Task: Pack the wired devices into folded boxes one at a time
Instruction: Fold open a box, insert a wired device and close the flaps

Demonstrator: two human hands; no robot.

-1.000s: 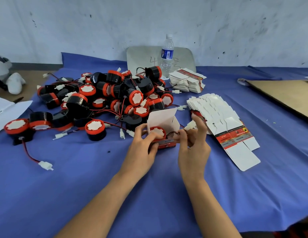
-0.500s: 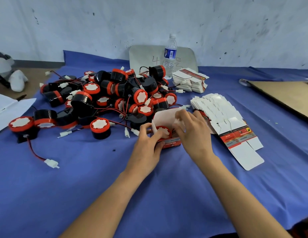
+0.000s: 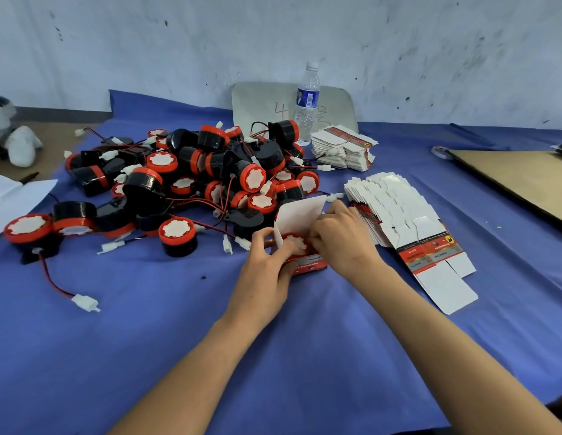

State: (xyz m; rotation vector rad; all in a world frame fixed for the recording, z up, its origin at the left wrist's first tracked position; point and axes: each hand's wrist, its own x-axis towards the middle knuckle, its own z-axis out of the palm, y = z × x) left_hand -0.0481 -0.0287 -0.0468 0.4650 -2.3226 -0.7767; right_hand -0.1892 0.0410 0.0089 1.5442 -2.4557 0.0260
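- Blue cloth (image 3: 148, 340) covers our table beneath a scuffed pale wall (image 3: 273, 32).
- We hold a folded box (image 3: 301, 213) at the near edge of the pile of red-and-black wired devices (image 3: 195, 183). One device (image 3: 297, 244) sits inside it, and the white lid flap stands upright.
- Our left hand (image 3: 267, 271) grips the box's left side.
- Our right hand (image 3: 342, 243) seems to pinch its right flap, though the fingertips are hidden.
- Fanned flat box blanks (image 3: 395, 208) lie just to the right.
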